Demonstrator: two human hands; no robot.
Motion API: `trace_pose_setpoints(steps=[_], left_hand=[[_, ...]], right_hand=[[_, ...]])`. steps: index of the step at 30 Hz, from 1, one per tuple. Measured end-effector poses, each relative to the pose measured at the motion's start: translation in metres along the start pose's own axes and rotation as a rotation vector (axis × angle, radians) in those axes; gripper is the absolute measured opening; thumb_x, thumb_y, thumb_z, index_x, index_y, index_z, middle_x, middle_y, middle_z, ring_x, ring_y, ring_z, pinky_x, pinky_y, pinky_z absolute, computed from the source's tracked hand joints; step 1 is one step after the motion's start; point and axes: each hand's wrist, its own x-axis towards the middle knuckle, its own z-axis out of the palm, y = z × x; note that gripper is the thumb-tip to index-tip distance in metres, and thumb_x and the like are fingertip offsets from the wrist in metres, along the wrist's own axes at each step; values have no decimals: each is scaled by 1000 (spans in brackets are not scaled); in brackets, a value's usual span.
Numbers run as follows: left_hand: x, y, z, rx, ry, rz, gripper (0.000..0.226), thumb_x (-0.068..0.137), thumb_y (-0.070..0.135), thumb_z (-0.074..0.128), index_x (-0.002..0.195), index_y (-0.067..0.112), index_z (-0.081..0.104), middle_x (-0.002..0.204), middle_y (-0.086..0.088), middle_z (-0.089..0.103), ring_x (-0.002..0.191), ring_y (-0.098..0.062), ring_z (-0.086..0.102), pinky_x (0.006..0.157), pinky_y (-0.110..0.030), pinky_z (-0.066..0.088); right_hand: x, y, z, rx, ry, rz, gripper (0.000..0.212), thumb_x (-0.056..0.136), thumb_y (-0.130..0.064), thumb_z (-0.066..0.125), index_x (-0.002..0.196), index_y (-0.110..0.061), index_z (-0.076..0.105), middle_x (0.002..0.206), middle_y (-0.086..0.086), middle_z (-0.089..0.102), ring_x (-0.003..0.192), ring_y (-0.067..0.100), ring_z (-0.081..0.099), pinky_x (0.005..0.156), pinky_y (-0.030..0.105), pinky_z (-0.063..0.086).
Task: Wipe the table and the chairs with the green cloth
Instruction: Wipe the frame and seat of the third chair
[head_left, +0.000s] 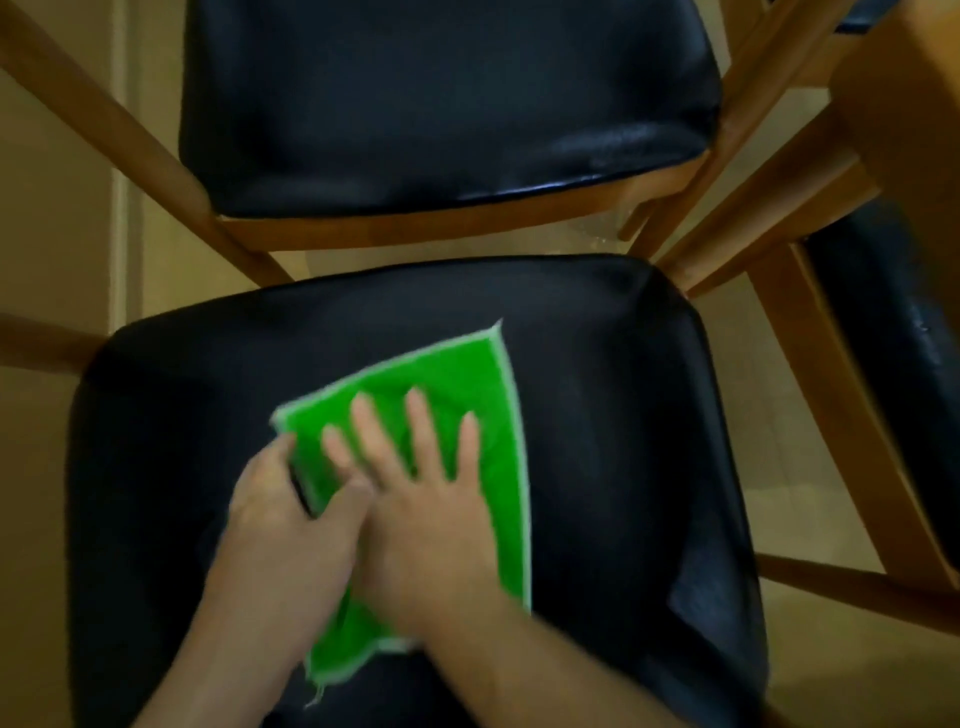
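Both forearms are bare, no sleeves, left hand (283, 512) and right hand (421, 514) ungloved.

Part of the green cloth (483, 415) is covered by the right hand (421, 519) pressed flat on it, and its left edge is hidden under the left hand (280, 525), whose fingers are blurred. A small dark thing (303, 486) is seen between the two hands but cannot be identified. The near chair (597, 415) below both wrists and the far chair (441, 104) beyond the fingertips are cut off by the picture's edges.

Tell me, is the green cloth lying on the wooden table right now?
No, the green cloth lies spread on the black seat of the near chair, with the right hand flat on it.
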Motion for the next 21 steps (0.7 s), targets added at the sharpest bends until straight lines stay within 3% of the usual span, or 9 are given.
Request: trace_pose_setpoints(steps=[2, 3, 6, 7, 9, 11, 15, 18, 21], left_hand=[[-9, -7, -8, 2, 79, -45, 47, 89, 36, 60, 134, 34, 45, 133, -1, 50, 87, -11, 51, 87, -38, 41], [-14, -10, -8, 22, 90, -57, 49, 91, 35, 58, 137, 31, 43, 138, -1, 45, 84, -8, 51, 86, -38, 41], [-26, -15, 0, 65, 56, -16, 57, 90, 29, 59, 143, 24, 40, 153, -4, 29, 129, -22, 41, 107, -39, 31], [-28, -15, 3, 77, 49, -1, 58, 89, 27, 60, 144, 23, 40, 155, -5, 26, 138, -22, 30, 110, -35, 23], [-32, -16, 7, 87, 26, 2, 58, 91, 29, 58, 145, 25, 37, 158, -4, 21, 143, -19, 20, 112, -32, 17], [-36, -19, 9, 73, 3, -4, 57, 94, 34, 53, 147, 30, 33, 160, 2, 15, 143, -16, 18, 112, -31, 17], [-41, -31, 3, -19, -18, 12, 54, 97, 39, 44, 148, 37, 27, 158, 15, 13, 141, -6, 19, 108, -24, 19], [-39, -37, -8, -93, -30, -14, 53, 98, 37, 45, 148, 34, 29, 154, 12, 28, 139, -7, 27, 113, -27, 21], [-37, -41, -29, -102, -48, -53, 53, 97, 37, 47, 148, 33, 31, 151, 6, 37, 137, -13, 33, 112, -33, 26]], right_hand=[[-22, -29, 15, 47, -92, -140, 69, 96, -50, 23, 153, -32, -11, 141, -9, -49, 125, 30, -53, 95, 62, -37], [-29, -33, 20, 42, -106, -177, 65, 96, -48, 21, 154, -33, -4, 144, -10, -46, 132, 28, -47, 100, 62, -31], [-36, 1, 8, -36, 35, -187, 57, 91, -52, 27, 146, -40, 36, 160, -12, 18, 147, 21, 18, 112, 55, 8], [-32, 22, -3, -51, 67, -167, 57, 90, -54, 29, 145, -42, 38, 157, -11, 25, 145, 20, 25, 111, 53, 11], [-11, 73, -22, -115, 148, -64, 59, 93, -58, 21, 150, -44, 17, 160, -10, 7, 148, 22, 9, 112, 53, -1], [13, 120, -41, -129, 174, 201, 60, 93, -62, 10, 150, -45, -2, 160, -11, -7, 148, 23, -4, 113, 53, -8], [32, 135, -49, -45, 258, 529, 64, 93, -57, 12, 153, -35, 9, 163, -2, 5, 149, 29, -1, 115, 60, -1], [39, 88, -35, -27, 277, 550, 66, 93, -57, 12, 154, -32, 5, 163, 3, 1, 147, 37, -5, 111, 65, -4], [45, 17, -14, -47, 266, 358, 63, 95, -56, 8, 151, -32, -9, 159, 2, -15, 143, 39, -17, 107, 66, -13]])
